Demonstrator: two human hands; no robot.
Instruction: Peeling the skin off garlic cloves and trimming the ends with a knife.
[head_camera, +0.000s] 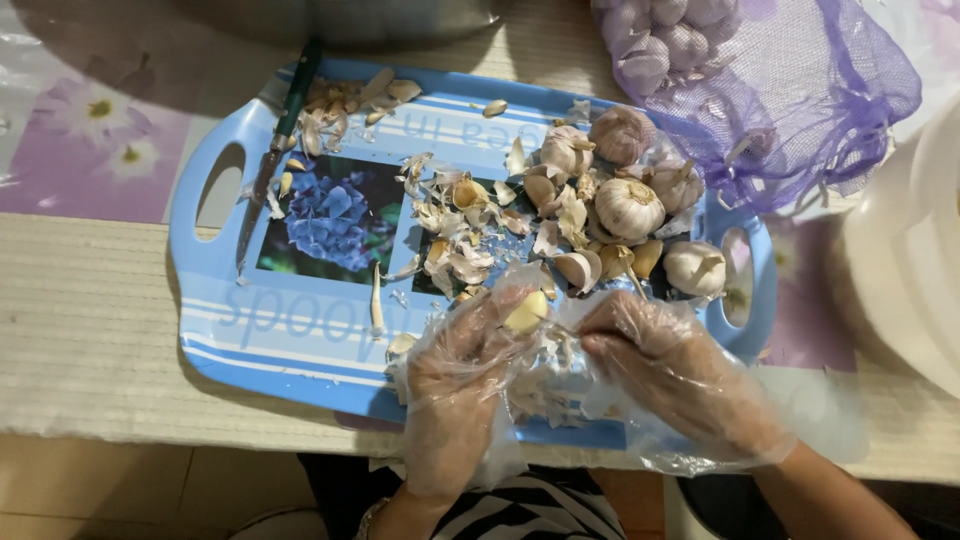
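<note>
Fingers (500, 310) of the left hand (455, 385) pinch a pale clove (525, 312) while the right hand (665, 365) picks at it.

From where I stand, both hands wear loose clear plastic gloves and work over the near edge of a blue tray (215, 265) on the striped surface (90, 340). At the far left of the tray lies a green-handled knife (272, 150), untouched; papery skins (450, 235) are strewn across the middle. The left fingers are clenched on the clove, which looks nearly bare; the right fingers are curled close beside it, whether on a scrap of skin I cannot tell. This looks like the peeling step, and the next move likely calls for a fine pinch to strip any last skin. Further right sit whole bulbs (628, 205), and beyond them a purple net bag (770, 90) holding more.
</note>
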